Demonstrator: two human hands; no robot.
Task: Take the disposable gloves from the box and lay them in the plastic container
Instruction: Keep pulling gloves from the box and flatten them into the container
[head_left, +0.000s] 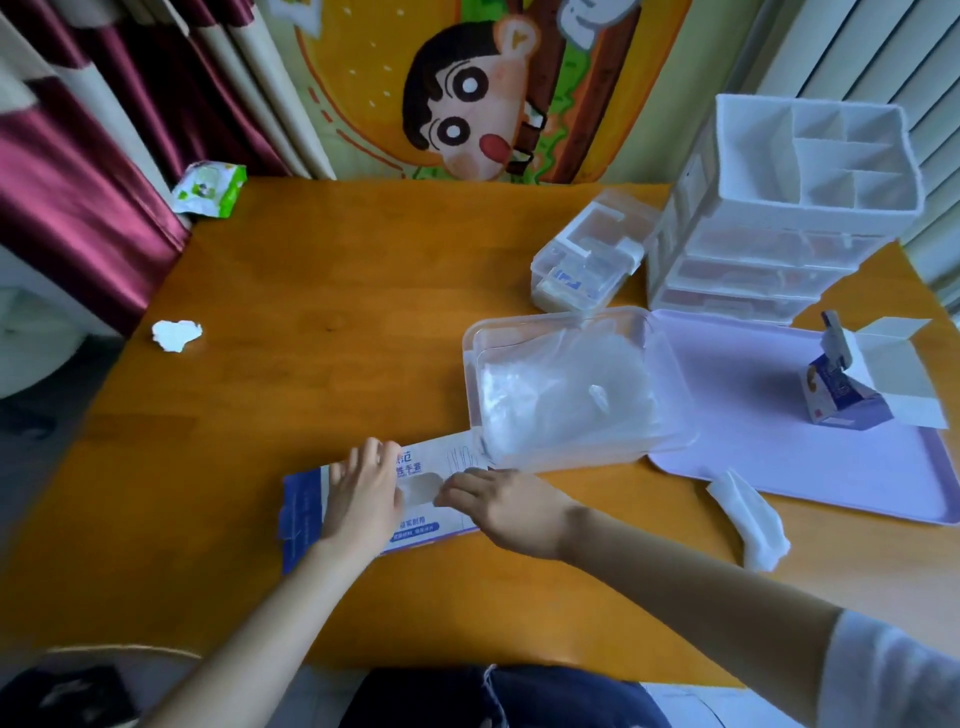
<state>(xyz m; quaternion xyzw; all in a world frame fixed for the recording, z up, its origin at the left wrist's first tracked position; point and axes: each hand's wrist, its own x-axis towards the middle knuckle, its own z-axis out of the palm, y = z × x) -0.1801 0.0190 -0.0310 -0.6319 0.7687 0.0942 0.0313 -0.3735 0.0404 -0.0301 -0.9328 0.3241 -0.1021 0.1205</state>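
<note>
The glove box (441, 460) is laid flat on the worktop (337, 312), right by the plastic container (470, 364), where clear gloves (561, 384) are already heaped. It is pressed down by the flat, spread left hand (363, 493). The right hand (504, 506) is curled at its hole, but a pinch cannot be told. The gloves are judged thin, light and slippery, best pinched at an edge. The blue Chinese writing is too blurred to be read.

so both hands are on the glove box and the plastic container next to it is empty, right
Not quite. The head view shows that the plastic container is not empty: it already holds a heap of clear gloves. The rest stands: the left hand and the right hand are both on the glove box, which lies next to the container.
</note>
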